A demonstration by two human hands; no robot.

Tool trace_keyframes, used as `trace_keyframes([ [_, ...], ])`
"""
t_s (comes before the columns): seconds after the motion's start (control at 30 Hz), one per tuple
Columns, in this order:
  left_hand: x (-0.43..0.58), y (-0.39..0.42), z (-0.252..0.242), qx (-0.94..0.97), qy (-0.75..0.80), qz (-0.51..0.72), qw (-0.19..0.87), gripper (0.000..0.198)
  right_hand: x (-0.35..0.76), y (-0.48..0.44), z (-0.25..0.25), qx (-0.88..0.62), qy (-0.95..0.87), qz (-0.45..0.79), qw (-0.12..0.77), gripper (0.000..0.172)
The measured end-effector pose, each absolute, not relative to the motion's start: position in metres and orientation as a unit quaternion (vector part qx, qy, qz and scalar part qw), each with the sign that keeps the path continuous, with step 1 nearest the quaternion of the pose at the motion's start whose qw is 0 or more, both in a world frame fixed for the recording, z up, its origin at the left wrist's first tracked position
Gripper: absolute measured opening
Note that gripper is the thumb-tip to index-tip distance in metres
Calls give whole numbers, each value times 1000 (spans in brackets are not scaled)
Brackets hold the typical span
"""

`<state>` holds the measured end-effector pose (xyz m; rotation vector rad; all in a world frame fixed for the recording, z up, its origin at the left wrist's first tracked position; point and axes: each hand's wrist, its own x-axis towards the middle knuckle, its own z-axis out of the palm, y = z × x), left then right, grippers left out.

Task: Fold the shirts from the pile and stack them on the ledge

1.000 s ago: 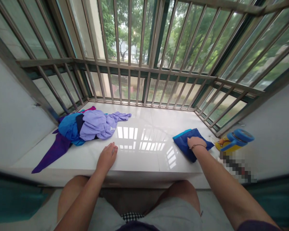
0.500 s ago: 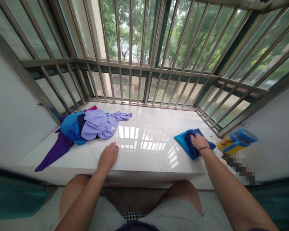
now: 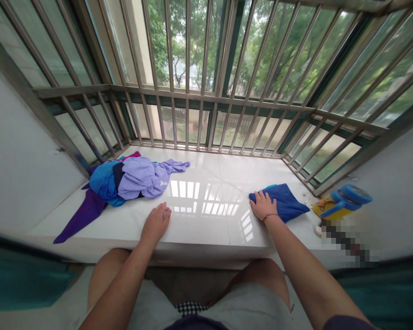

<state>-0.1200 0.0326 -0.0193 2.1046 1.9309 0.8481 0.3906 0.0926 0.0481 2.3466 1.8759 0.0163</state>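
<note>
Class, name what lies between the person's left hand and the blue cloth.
Head view: just the window's reflection on the glossy white sill, between left hand and blue cloth.

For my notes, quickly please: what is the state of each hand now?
Left hand: open, flat on the white sill, holding nothing.
Right hand: open, resting on the blue cloth, not gripping it.

Home, prob. apt bay window: white tile sill (image 3: 227,172), steel bars (image 3: 209,97) at 12 o'clock w/ trees (image 3: 179,41) outside, clothes (image 3: 137,178) piled at 10 o'clock.
</note>
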Motion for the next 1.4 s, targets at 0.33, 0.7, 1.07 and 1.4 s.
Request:
trace_keyframes([
  [0.33,-117,32,-18,702,646,290,76,44,424,70,57,701,709,7,80,61],
  [0.7,-118,32,-19,706,643,288,70,42,550,14,39,688,722,64,38,53],
  [1.07,-120,34,-22,710,643,284,54,35,408,0,-7,621,767,16,-159,37],
  [1.4,-120,34,-24,714,640,282,42,33,397,-6,-2,668,718,-1,-195,37],
])
